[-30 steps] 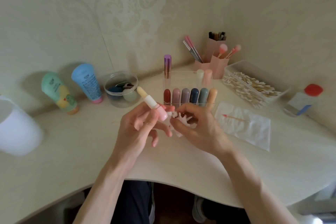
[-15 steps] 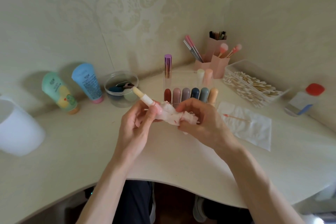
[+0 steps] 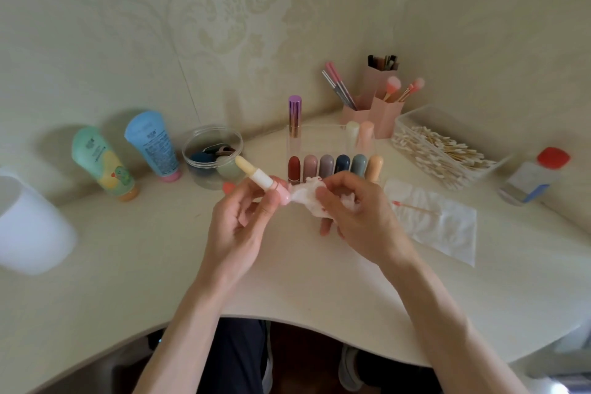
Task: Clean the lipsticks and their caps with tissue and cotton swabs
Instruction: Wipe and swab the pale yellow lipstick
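The left hand (image 3: 243, 224) pinched the open lipstick (image 3: 259, 177) by its pink bottom, yellow tip up & away, prob. so nothing squashed the soft part. The right hand (image 3: 358, 211) held the bunched tissue (image 3: 303, 193) right on that bottom end, above the desk (image 3: 160, 265), prob. to rub it.

I have one view to report: the head camera. It looks forward and down from above the curved front edge of the cream-coloured corner desk (image 3: 134, 265), facing the corner of the pale damask-patterned wallpaper walls (image 3: 479, 25). Wide-angle, close in: the left hand (image 3: 236, 227) and right hand (image 3: 358, 214) sit mid-frame, near the lens.
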A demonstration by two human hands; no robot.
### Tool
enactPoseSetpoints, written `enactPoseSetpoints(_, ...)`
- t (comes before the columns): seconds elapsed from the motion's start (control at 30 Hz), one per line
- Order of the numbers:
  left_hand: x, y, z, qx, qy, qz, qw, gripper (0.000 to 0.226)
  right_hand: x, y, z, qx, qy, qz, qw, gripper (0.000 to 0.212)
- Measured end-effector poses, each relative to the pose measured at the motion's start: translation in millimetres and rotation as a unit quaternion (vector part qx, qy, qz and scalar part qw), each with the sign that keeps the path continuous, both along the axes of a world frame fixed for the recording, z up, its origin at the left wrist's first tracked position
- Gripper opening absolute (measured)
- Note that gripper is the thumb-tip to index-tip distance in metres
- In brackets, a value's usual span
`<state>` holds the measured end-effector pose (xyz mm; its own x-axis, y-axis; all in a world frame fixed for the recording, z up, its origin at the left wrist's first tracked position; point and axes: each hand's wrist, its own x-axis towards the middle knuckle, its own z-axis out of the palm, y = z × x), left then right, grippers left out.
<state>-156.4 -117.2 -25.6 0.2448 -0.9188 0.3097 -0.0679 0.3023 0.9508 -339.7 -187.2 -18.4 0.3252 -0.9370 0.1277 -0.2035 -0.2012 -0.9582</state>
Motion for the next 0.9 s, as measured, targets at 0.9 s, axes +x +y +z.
enactPoseSetpoints(0.9,-3.9,-0.6,0.5,0.108,0.059,-0.034,0.992,0.028,1.8,6.0,1.9,-0.009,0.02,-0.06,0.998,0.005)
